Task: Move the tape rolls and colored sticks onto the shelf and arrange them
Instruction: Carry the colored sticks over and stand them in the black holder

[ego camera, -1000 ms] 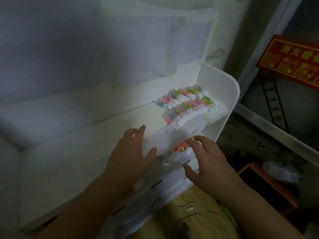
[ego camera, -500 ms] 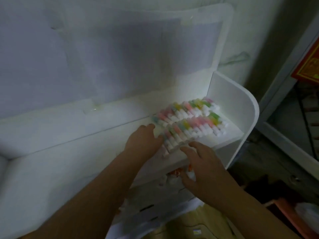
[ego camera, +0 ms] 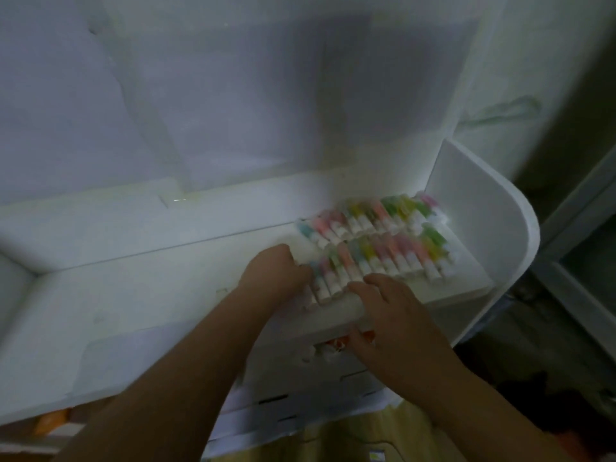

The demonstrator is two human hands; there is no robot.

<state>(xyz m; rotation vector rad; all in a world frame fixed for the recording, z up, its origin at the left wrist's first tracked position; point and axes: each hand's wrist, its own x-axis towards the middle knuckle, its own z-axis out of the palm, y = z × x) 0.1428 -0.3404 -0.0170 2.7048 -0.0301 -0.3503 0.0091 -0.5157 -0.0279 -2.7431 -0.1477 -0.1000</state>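
Sticks of pastel plastic, pink, green, yellow and blue with white caps (ego camera: 376,251), lie side by side in two slanting rows at the centre right of the frame, on the upper board of a white panel shelf (ego camera: 480,228) whose rounded side wall rises just beside the far end of the rows. My left hand (ego camera: 276,275) sits at the near-left end of the front row, its fingers curled down against the first sticks; whether it pinches one or only pushes the row I cannot tell, since the knuckles hide the fingertips. My right hand (ego camera: 386,305) lies over the front lip of the board with fingers spread and fairly straight, touching the caps of the front row, thumb hanging below the edge, gripping nothing. I judge these sticks light, stiff and smooth, apt to roll and to knock their neighbours askew, so I would nudge them from the ends of a row with flat fingers, or take a single one by its middle between thumb and forefinger. Something small and orange-and-white (ego camera: 336,345) shows under the board, just left of my right thumb, too blurred to name. No tape rolls are visible from here.
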